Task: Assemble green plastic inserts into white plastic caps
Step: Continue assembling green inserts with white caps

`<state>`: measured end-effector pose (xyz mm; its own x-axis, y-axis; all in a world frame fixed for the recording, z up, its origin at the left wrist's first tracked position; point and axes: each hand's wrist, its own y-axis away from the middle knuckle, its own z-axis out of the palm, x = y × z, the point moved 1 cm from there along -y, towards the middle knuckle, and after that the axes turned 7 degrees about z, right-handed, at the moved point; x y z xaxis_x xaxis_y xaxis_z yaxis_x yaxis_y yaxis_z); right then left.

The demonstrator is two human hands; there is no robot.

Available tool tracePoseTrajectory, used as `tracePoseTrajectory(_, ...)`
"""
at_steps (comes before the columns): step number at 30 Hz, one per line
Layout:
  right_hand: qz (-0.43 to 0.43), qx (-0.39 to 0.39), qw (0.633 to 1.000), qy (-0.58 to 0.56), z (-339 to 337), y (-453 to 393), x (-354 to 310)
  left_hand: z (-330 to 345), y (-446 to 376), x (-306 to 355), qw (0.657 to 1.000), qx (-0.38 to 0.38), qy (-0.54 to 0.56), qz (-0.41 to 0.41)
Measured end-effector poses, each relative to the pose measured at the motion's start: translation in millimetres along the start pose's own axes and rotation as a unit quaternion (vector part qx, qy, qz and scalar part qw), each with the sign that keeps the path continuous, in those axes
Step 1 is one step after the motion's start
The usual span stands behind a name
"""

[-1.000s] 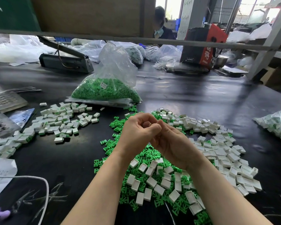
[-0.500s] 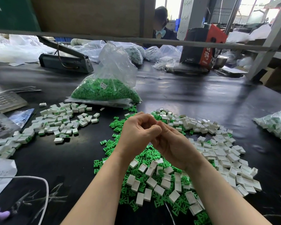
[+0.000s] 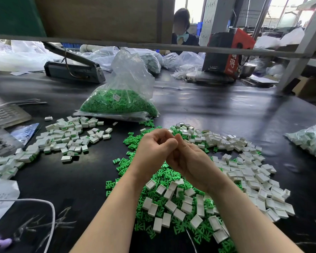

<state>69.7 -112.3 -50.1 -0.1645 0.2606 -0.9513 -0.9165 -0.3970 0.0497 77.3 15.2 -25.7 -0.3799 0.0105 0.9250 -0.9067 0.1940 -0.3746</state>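
Both curled hands, left hand (image 3: 154, 148) and right hand (image 3: 189, 159), meet above the heap of small green plastic inserts (image 3: 164, 177); what they hold is hidden. Likely a press-fit; next comes dropping it aside.

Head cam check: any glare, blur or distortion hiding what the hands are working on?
Head view: window glare streaks the black table; wide-angle lens bows the shelf bar and stretches the forearms; piles sharp. The left hand and right hand meet, curled; whatever their grip holds is hidden.
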Motion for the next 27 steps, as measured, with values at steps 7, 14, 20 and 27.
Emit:
tracePoseTrajectory(7,-0.049,0.174,0.953,0.242,-12.7,3.1,-8.1,-39.2,-8.3,-14.1,0.942,0.222,0.171,-0.185)
tracePoseTrajectory(14,-0.032,0.327,0.865,0.379,-48.2,11.6,-19.8,-112.5,-5.7,-33.6,0.712,0.433,0.501,-0.233)
tracePoseTrajectory(20,0.041,0.366,0.733,0.573,-62.0,18.1,-21.5,-124.4,0.1,-32.6,0.642,0.503,0.555,-0.161)
tracePoseTrajectory(27,0.097,0.353,0.625,0.690,-62.7,18.7,-14.8,-114.7,0.9,-24.9,0.673,0.465,0.554,-0.157)
